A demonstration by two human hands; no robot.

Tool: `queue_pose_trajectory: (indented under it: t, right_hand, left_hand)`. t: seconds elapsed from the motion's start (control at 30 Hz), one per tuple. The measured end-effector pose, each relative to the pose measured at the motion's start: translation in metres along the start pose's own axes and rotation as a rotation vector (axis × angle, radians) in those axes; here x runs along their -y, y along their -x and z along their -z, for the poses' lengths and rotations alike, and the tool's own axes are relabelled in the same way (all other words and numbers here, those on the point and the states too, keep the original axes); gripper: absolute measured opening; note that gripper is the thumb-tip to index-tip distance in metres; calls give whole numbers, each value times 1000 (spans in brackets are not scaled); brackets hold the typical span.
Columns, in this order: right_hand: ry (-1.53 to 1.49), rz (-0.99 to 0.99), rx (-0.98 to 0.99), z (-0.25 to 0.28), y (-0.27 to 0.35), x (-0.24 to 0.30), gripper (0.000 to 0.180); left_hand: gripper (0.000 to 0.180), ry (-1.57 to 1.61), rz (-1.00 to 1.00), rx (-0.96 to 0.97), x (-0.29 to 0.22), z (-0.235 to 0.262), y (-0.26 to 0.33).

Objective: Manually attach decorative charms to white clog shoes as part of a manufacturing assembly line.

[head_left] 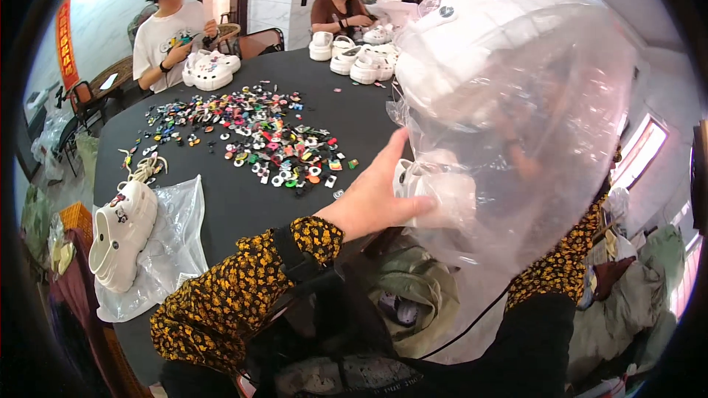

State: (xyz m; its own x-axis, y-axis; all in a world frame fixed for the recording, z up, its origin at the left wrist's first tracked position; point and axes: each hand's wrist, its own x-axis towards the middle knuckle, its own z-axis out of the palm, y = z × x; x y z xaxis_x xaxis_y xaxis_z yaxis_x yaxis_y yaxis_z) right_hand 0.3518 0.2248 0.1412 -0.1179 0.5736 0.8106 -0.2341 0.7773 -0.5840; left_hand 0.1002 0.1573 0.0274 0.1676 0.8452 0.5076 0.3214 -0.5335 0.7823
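A clear plastic bag [546, 103] fills the upper right, held up close, with a white clog [487, 37] showing through its top. My left hand [380, 195] reaches up to the bag's left side, thumb and fingers apart, beside another white clog [439, 188]. Up behind the bag goes my right forearm [564, 258] in a black and yellow flowered sleeve. Of my right hand only a blurred skin-coloured patch shows through the plastic, its fingers hidden. At the table's left edge a white clog [125, 232] with charms lies on a flat clear bag [184, 221].
Many small colourful shoe charms [258, 133] are spread over the dark table [251, 210]. Across it, one person [177, 37] stands behind a pair of white clogs [210, 70]; another person [343, 11] sits near several more clogs [361, 63]. A green cloth bag [413, 287] is below the table edge.
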Motion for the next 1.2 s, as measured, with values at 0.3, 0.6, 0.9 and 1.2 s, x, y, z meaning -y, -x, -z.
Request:
queue_pose_trajectory:
  t: [0.3, 0.6, 0.9, 1.2]
  right_hand:
    - [-240, -124, 118, -71, -44, -39, 43]
    - [-508, -271, 239, -150, -69, -77, 40]
    - [-687, -482, 251, -176, -62, -140, 37]
    - [-815, -728, 168, -173, -24, -217, 34]
  left_hand:
    - [67, 363, 92, -204, 11, 57, -14]
    - [22, 159, -358, -437, 40, 147, 2]
    - [14, 472, 239, -589, -11, 214, 27]
    - [13, 322, 184, -612, -18, 228, 39]
